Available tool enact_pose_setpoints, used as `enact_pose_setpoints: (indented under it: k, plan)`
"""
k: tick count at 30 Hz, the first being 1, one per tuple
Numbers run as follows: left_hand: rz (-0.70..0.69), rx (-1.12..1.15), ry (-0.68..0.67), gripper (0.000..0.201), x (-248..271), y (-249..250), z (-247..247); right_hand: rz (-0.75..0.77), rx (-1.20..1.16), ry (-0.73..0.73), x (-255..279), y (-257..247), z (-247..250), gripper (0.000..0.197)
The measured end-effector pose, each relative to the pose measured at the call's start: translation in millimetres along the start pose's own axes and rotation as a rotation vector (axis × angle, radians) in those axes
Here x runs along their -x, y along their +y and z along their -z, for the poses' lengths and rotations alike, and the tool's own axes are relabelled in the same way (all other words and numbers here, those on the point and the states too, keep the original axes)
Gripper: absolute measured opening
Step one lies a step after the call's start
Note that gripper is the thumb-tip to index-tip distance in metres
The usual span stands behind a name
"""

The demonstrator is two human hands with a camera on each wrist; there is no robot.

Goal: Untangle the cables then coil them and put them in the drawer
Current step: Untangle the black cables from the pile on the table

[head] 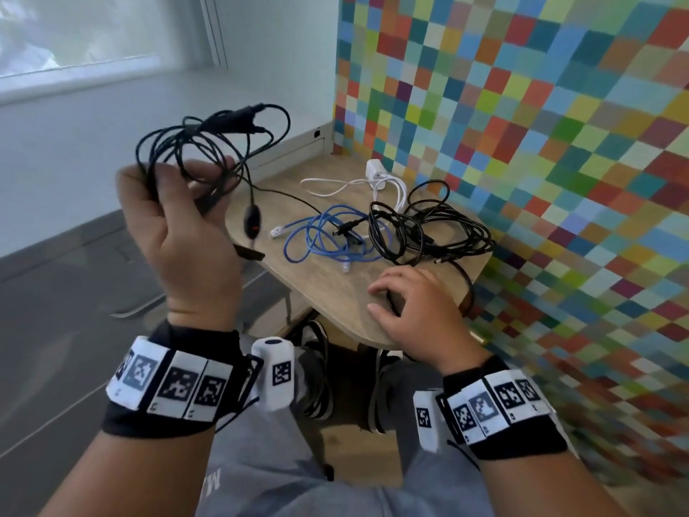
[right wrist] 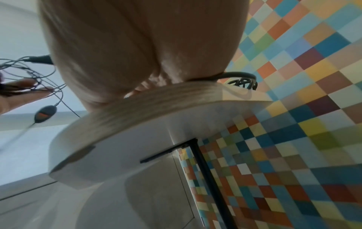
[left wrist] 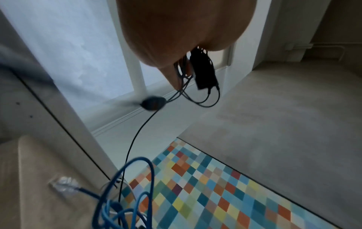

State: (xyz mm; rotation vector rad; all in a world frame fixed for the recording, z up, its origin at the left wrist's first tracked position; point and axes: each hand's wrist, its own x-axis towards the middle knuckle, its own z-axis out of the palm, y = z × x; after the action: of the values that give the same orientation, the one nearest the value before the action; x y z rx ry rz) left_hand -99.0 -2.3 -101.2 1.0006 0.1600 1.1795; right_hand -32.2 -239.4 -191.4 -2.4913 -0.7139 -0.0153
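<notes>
Left hand (head: 179,233) grips thin black cable (head: 208,143) loops: light, limp, snag-prone; one strand trails below the grip. Right hand (head: 417,311) rests curled over a cable end on the table (head: 335,292); whether it pinches, I cannot tell.

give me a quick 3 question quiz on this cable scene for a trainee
1. True or false: the left hand holds a thin black cable bundle raised above the light wooden table.
2. Multiple choice: which cable lies between the white charger cable and the table's near edge? A) blue network cable B) a red cable C) a yellow cable
3. Fill in: the right hand rests on the ____.

Key: 1 true; 2 A; 3 table, on top of a thick black cable that runs under it.
</notes>
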Motion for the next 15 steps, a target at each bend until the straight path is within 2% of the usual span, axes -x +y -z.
enact_pose_setpoints:
  k: [3, 7, 11, 14, 15]
  plan:
    - [0.079, -0.079, -0.095, 0.013, 0, -7, -2, -0.003, 0.041, -0.011, 2, -3, 0, 0.022]
    - [0.197, -0.15, -0.325, 0.017, 27, -16, -5, -0.026, 0.053, -0.017, 3, -7, 2, 0.027]
    - [0.335, -0.194, -0.541, 0.012, 59, -22, -3, -0.057, 0.008, -0.025, 3, -8, 3, 0.051]
    - [0.385, -0.162, -0.629, 0.012, 73, -17, 0, -0.092, -0.153, -0.053, 5, -4, 11, 0.073]
    - [0.403, -0.126, -0.651, 0.011, 77, -13, 0, -0.07, -0.215, -0.041, 8, -3, 14, 0.074]
